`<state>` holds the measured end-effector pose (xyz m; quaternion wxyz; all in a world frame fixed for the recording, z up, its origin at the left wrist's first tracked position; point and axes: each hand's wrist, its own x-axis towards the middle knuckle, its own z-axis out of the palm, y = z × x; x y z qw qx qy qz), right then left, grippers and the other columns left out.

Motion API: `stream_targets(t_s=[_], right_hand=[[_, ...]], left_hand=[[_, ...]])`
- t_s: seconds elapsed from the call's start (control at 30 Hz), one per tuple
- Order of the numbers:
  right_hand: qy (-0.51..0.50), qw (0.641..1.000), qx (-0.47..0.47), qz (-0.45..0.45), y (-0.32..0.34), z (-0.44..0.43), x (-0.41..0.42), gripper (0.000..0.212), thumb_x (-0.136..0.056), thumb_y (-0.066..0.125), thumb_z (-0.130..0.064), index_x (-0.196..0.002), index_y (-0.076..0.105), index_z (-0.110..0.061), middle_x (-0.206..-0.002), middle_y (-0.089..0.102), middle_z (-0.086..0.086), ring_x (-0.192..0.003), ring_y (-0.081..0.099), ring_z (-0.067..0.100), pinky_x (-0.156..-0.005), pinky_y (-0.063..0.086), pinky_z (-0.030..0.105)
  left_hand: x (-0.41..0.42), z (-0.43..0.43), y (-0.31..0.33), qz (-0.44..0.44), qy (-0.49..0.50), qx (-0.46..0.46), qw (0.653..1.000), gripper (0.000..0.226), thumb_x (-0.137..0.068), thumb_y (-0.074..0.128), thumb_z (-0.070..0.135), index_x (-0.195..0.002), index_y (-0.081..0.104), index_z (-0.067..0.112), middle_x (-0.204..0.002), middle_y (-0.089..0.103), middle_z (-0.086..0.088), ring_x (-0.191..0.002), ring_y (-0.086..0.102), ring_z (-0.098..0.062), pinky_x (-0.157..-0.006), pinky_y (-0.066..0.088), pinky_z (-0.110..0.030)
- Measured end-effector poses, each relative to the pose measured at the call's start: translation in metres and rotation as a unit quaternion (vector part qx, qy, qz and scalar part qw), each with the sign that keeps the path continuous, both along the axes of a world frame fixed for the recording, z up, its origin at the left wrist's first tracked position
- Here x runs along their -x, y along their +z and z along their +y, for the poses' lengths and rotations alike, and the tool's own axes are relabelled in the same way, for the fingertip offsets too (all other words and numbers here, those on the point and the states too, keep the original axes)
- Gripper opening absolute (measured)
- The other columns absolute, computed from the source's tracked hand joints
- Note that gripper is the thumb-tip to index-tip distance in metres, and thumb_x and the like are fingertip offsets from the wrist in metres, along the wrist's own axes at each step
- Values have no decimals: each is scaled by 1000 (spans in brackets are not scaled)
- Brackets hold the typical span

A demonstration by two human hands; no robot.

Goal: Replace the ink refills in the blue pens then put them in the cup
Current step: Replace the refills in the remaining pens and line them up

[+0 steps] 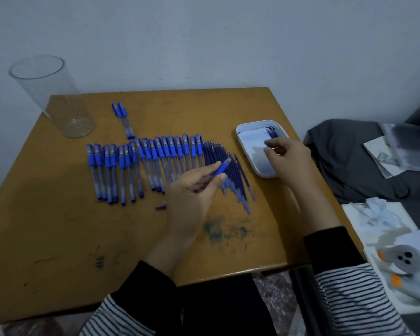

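Observation:
A row of several blue capped pens (141,163) lies across the middle of the wooden table (58,226). Two more blue pens (123,118) lie apart behind the row. Several loose dark blue refills (240,187) are spread to the right of the row. My left hand (192,192) grips a blue pen barrel (222,168) above the refills. My right hand (289,160) hovers over the white tray (246,156), fingertips pinched together; what they pinch is too small to tell. The clear plastic cup (56,98) stands empty at the table's back left corner.
A small blue pen piece (161,207) lies on the table near my left hand. Old ink stains (222,230) mark the table front. Dark grey fabric (349,161), papers and a white device with orange parts (403,261) lie to the right of the table.

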<state>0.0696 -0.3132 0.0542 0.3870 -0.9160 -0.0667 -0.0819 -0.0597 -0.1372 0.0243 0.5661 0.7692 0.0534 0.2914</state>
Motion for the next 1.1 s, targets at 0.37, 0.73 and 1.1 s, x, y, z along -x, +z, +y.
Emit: stream_targets(t_s=[0.37, 0.73, 1.1], right_hand=[[-15, 994, 105, 0, -8, -27, -3, 25, -90, 52, 0, -107, 69, 6, -106, 69, 22, -97, 64, 33, -90, 53, 42], [1, 994, 110, 3, -11, -24, -9, 27, -90, 57, -1, -114, 68, -5, -108, 68, 11, -101, 62, 23, -89, 50, 29], [34, 992, 117, 6, -11, -20, -12, 18, -92, 67, -12, -108, 73, -7, -100, 70, 8, -84, 57, 10, -74, 42, 18]], left_hand=[[-19, -32, -9, -1, -19, 22, 1000, 35, -86, 78, 13, -120, 69, 20, -104, 72, 9, -96, 70, -4, -83, 55, -15], [-23, -31, -11, 1, -19, 3, 1000, 34, -89, 76, 18, -121, 66, 24, -107, 72, 10, -98, 70, -4, -85, 55, -18], [-22, -30, -11, -1, -22, 14, 1000, 33, -88, 76, 15, -120, 69, 18, -105, 71, 9, -97, 70, -2, -83, 54, -14]])
